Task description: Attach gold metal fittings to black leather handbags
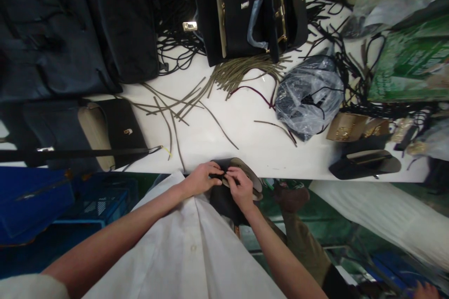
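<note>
A black bag piece with a beige lining (250, 175) rests at the table's near edge, against the person's lap. My left hand (205, 177) is at its left side, thumb and fingers pinched on a small black part at the bag's edge. Close beside it, my right hand (240, 186) pinches the same area from the right, fingertips nearly touching the left ones. What exactly lies between the fingertips is too small to make out. Olive cords (242, 71) are spread on the white table (224, 131) beyond the hands.
Black bags (245, 9) stand at the back and left. A plastic-wrapped bundle (308, 96), small boxes of gold-coloured parts (347, 127) and a dark pouch (365, 163) lie to the right. Blue crates (94, 205) are at lower left. Another person's white-clothed body (379, 215) is at right.
</note>
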Demonstrator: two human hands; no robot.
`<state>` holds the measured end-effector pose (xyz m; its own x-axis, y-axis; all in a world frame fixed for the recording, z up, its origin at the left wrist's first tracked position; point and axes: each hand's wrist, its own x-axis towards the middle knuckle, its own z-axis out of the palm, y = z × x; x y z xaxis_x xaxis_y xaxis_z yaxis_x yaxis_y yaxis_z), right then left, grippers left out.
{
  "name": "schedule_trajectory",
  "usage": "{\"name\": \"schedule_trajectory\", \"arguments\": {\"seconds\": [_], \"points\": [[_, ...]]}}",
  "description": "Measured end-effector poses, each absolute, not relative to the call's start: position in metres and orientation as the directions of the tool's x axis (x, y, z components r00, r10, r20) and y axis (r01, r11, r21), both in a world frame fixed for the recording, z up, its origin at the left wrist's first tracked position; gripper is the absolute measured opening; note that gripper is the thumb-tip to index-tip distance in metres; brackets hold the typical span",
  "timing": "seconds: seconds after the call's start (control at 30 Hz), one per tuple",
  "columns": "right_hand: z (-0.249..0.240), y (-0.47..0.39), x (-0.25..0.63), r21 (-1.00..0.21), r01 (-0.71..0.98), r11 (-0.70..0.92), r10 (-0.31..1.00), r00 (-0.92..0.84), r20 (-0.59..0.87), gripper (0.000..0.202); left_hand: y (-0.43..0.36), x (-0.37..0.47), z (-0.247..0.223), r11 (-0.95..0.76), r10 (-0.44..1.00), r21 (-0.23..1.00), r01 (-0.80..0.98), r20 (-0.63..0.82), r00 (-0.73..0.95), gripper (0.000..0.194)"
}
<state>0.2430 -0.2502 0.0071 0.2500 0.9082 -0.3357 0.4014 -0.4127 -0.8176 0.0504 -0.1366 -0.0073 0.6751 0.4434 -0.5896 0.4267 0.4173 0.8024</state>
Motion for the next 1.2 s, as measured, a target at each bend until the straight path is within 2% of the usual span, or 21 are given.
{"name": "schedule_trajectory", "arguments": {"seconds": [0.27,0.43,0.77,0.83,0.97,1.07,1.2], "points": [[0.009,-0.254,0.241,-0.802,0.453,-0.389,0.92,0.237,-0.312,0.015,-0.136,0.053,-0.003,0.392,0.453,0.821,0.415,-0.565,0.689,0.03],[0.007,-0.259,0.24,-0.794,0.477,-0.378,0.924,0.241,-0.296,0.016,-0.139,0.058,-0.002,0.339,0.463,0.841,0.422,-0.539,0.704,0.04],[0.003,-0.257,0.246,-0.764,0.514,-0.39,0.92,0.249,-0.302,0.017,-0.142,0.063,-0.006,0.287,0.478,0.826,0.486,-0.563,0.675,0.045],[0.002,-0.255,0.249,-0.748,0.525,-0.405,0.914,0.245,-0.323,0.017,-0.14,0.065,-0.005,0.293,0.47,0.806,0.514,-0.59,0.656,0.044],[0.0,-0.248,0.261,-0.719,0.543,-0.434,0.898,0.189,-0.398,0.014,-0.134,0.072,-0.002,0.302,0.457,0.727,0.617,-0.678,0.575,0.027],[-0.003,-0.24,0.271,-0.705,0.54,-0.461,0.877,0.153,-0.456,0.013,-0.13,0.08,0.004,0.294,0.443,0.661,0.69,-0.734,0.514,0.034],[-0.003,-0.227,0.279,-0.706,0.508,-0.493,0.85,0.109,-0.515,0.01,-0.127,0.092,0.019,0.271,0.464,0.576,0.771,-0.78,0.419,0.028]]}}
